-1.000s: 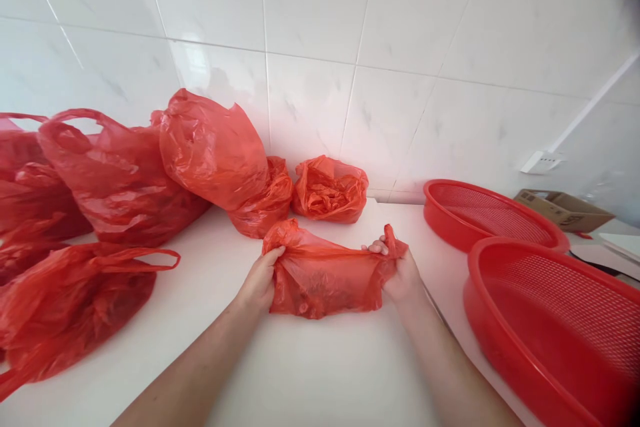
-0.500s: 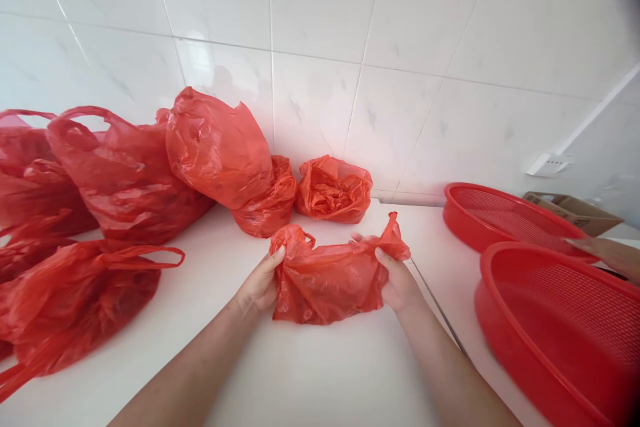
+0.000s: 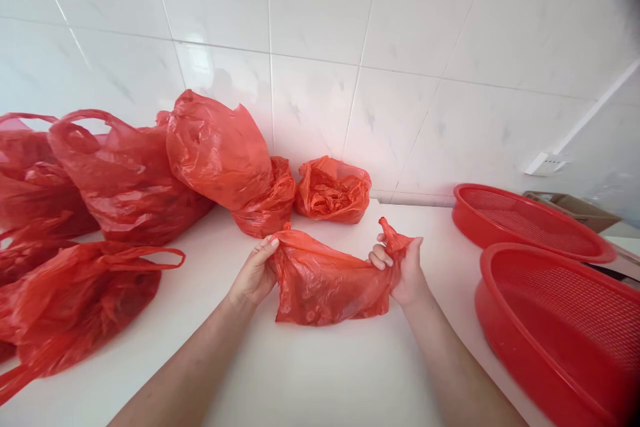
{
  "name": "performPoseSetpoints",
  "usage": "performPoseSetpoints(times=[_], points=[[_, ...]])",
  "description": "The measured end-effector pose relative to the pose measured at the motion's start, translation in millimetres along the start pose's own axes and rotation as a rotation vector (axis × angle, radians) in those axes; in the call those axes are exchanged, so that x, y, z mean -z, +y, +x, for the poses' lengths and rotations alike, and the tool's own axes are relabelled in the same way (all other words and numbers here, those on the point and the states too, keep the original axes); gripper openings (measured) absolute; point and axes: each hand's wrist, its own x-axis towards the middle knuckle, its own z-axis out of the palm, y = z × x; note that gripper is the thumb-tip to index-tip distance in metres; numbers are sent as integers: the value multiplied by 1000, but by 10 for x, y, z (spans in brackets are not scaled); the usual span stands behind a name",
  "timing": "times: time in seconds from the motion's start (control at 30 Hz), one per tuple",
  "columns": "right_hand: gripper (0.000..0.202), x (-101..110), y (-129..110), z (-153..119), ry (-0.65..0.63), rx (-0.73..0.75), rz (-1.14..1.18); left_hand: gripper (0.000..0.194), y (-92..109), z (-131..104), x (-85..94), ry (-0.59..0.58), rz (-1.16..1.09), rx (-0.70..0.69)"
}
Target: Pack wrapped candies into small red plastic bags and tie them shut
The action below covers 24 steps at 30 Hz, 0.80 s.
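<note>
A thin red plastic bag (image 3: 330, 283) is stretched between my two hands above the white table. My left hand (image 3: 256, 270) pinches its upper left corner, thumb on top. On the other side my right hand (image 3: 405, 267) has its fingers curled round the gathered upper right corner, with the thumb pointing up and a twisted handle end sticking out above. The bag hangs flat and its lower edge is near the tabletop. Small dark shapes show faintly through the plastic, but I cannot make out what they are.
Several filled red plastic bags (image 3: 135, 180) crowd the left side. A small red bag (image 3: 334, 190) with crumpled plastic inside stands against the tiled wall. Two red mesh baskets (image 3: 505, 340) sit at the right, with a cardboard box (image 3: 575, 210) behind them.
My right hand has turned and closed its fingers round the bag's corner, thumb now up. The bag's top edge slants down rightward. The far basket shifted slightly right, and another person's hand left it.
</note>
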Motion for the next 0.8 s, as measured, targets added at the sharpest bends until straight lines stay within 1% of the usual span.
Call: performPoseSetpoints(times=[0.03, 0.1, 0.17, 0.27, 0.37, 0.43, 0.47, 0.53, 0.57, 0.67, 0.73, 0.8], points=[[58, 5, 1, 4, -3, -18, 17, 14, 5, 8, 9, 3, 8, -19], [54, 26, 11, 16, -1, -49, 51, 14, 13, 11, 21, 8, 19, -48], [46, 62, 24, 33, 22, -48, 77, 23, 22, -6, 29, -33, 56, -28], [41, 117, 27, 64, 84, -4, 99, 42, 30, -59, 39, -196, 196, 113], [42, 95, 33, 72, 133, 42, 89, 49, 5, -123, 11, -350, 301, 249], [43, 11, 78, 47, 129, 45, 55, 51, -36, -169, -57, -402, 330, 306], [44, -49, 120, 25, 112, 30, 23, 53, -63, -193, -107, -404, 339, 313], [45, -182, 242, -37, 51, -2, -95, 54, -122, -242, -226, -368, 339, 300], [45, -247, 314, -71, 6, -18, -178, 51, -152, -265, -286, -343, 326, 293], [42, -397, 516, -161, -139, -50, -413, 27, -236, -309, -413, -284, 253, 320], [43, -448, 595, -190, -206, -76, -481, 18, -277, -305, -426, -187, 183, 308], [44, -465, 614, -195, -223, -99, -463, 11, -299, -278, -391, -36, 113, 271]])
